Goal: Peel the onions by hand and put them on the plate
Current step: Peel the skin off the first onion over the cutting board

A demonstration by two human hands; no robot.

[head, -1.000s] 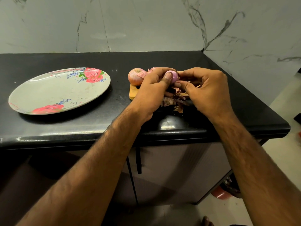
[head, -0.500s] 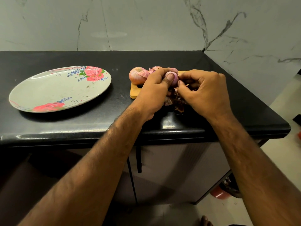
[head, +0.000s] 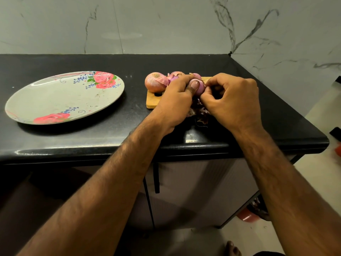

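My left hand (head: 175,100) grips a small pink onion (head: 200,87) over the wooden board (head: 153,100), thumb pressed on its front. My right hand (head: 232,100) pinches at the onion's right side with curled fingers. An unpeeled onion (head: 156,82) sits on the board's far left, with two more onions (head: 174,75) (head: 196,75) partly hidden behind my left fingers. Dry peel scraps (head: 200,113) lie between my hands near the counter edge. The floral plate (head: 62,97) lies bare at the left.
The black counter (head: 132,117) ends at a rounded front edge and a right edge close to my right hand. Marble walls stand behind and to the right. A cupboard handle (head: 156,178) hangs below the counter.
Both hands with the onion have sunk slightly toward the board, and my right fingers have curled tighter against the onion's side. The plate and other onions stay put.
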